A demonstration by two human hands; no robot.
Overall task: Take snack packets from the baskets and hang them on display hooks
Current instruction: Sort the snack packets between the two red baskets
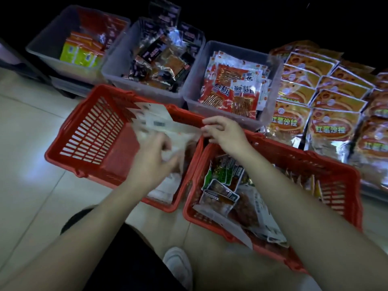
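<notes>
Two red plastic baskets stand on the tiled floor in front of me. Over the left basket [90, 131] my left hand [153, 162] grips a bunch of white, partly clear snack packets [155, 120], blurred by motion. My right hand [224, 133] pinches the right edge of the same packets, above the rim between the baskets. More white packets [168, 187] lie in the left basket's near corner. The right basket [327, 171] holds several mixed packets [226, 185], green, brown and white. No display hooks are in view.
Three grey bins sit behind the baskets: yellow packs [81, 51], dark packets [159, 57], red-and-white packets [233, 89]. Orange and silver bags [327, 106] are stacked at the right. My white shoe [178, 263] and dark trouser leg are at the bottom. The background is dark.
</notes>
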